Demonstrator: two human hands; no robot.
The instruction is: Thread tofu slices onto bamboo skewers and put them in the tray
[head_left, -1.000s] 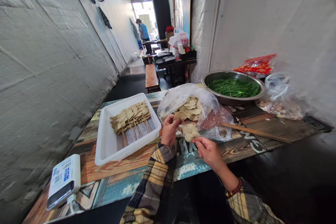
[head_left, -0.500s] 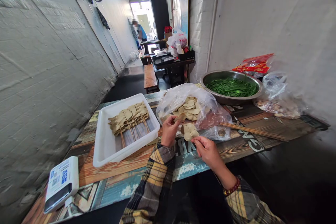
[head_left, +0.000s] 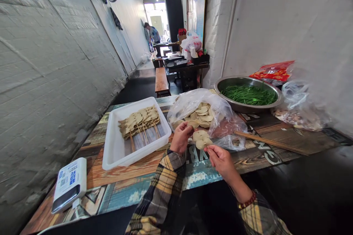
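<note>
My left hand (head_left: 180,137) is closed on a tan round slice (head_left: 192,123) at the mouth of a clear plastic bag (head_left: 217,117) full of such slices. My right hand (head_left: 220,158) pinches a thin wooden skewer carrying a few threaded slices (head_left: 202,138), just in front of the bag. To the left, a white tray (head_left: 121,150) holds several finished skewers (head_left: 139,121) lying side by side. Both sleeves are yellow and dark plaid.
A steel bowl (head_left: 248,93) of green stalks stands at the back right, with a red packet (head_left: 273,71) and another plastic bag (head_left: 299,106) beside it. Loose skewers (head_left: 270,142) lie on the table's right. A white device (head_left: 70,183) sits near left. A person (head_left: 152,33) stands far down the room.
My left hand has brought its slice lower and closer to the skewer in my right hand. The view has shifted slightly; the tray and bag stay in place.
</note>
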